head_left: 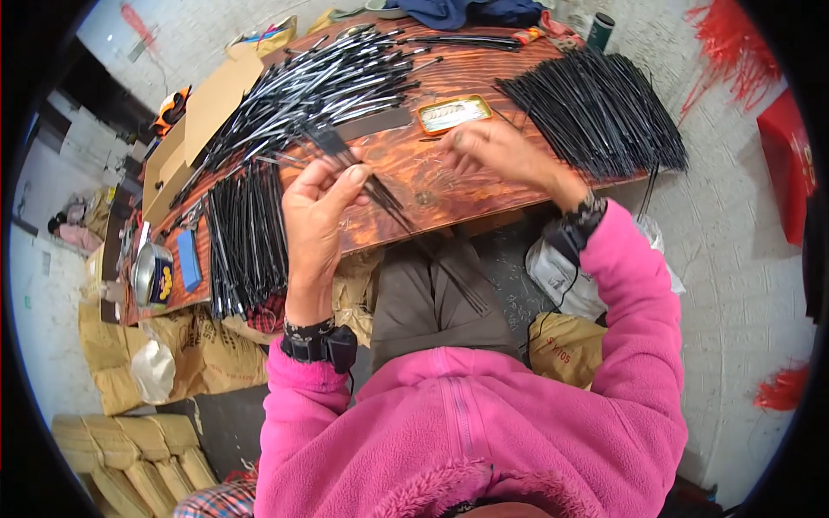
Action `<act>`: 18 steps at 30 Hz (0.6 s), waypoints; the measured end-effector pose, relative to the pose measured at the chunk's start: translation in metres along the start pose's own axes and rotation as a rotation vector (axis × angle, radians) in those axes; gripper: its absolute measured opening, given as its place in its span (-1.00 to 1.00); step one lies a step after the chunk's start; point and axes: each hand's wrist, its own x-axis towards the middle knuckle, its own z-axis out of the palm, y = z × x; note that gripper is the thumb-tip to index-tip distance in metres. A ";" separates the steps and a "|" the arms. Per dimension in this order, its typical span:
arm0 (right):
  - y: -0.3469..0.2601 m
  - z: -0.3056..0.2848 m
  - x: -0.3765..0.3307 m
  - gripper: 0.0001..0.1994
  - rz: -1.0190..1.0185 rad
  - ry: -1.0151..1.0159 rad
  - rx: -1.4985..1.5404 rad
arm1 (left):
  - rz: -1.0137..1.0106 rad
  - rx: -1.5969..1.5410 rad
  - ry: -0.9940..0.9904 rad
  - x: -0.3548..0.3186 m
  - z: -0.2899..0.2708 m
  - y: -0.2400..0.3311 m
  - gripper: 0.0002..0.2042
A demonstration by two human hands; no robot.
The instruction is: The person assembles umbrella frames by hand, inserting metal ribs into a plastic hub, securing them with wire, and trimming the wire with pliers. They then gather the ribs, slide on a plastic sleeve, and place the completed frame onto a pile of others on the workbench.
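Observation:
My left hand (324, 194) is closed round a small bunch of thin black rods (387, 200), held at a slant over the table's near edge. Their upper ends fan out past my fingers, and the lower ends reach down over my lap. To the right of it, above the wooden table (389, 164), my right hand (492, 155) has its fingers curled together in a pinch; whatever they hold, if anything, is too small to make out. Just beyond that hand lies a shallow yellow-rimmed tin (454, 115) with small pale pieces inside.
A loose heap of black rods (337, 73) covers the far left, beside an open cardboard box (177, 168). Neater rows of rods lie at the left (248, 237) and right (596, 112). A round can (153, 274) and blue block (188, 259) sit near the left edge.

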 end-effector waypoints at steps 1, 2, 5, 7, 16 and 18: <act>-0.011 0.020 -0.004 -0.62 -0.007 -0.061 0.042 | 0.002 0.001 0.011 -0.001 0.001 -0.001 -0.76; -0.020 0.039 -0.007 -0.61 -0.015 -0.122 0.085 | 0.016 0.006 -0.001 -0.002 0.001 -0.002 -0.77; -0.040 0.080 -0.015 -0.61 -0.274 -0.220 0.040 | 0.043 0.015 -0.040 -0.009 0.003 -0.002 -0.78; -0.049 0.095 -0.020 -0.62 -0.204 -0.206 0.115 | 0.038 0.024 -0.057 -0.016 0.005 0.003 -0.78; -0.059 0.121 -0.041 -0.67 -0.019 -0.068 0.408 | 0.014 0.034 -0.158 -0.036 0.004 0.009 -0.79; -0.061 0.125 -0.049 -0.67 -0.031 -0.029 0.426 | 0.031 0.162 -0.161 -0.040 -0.005 0.020 -0.79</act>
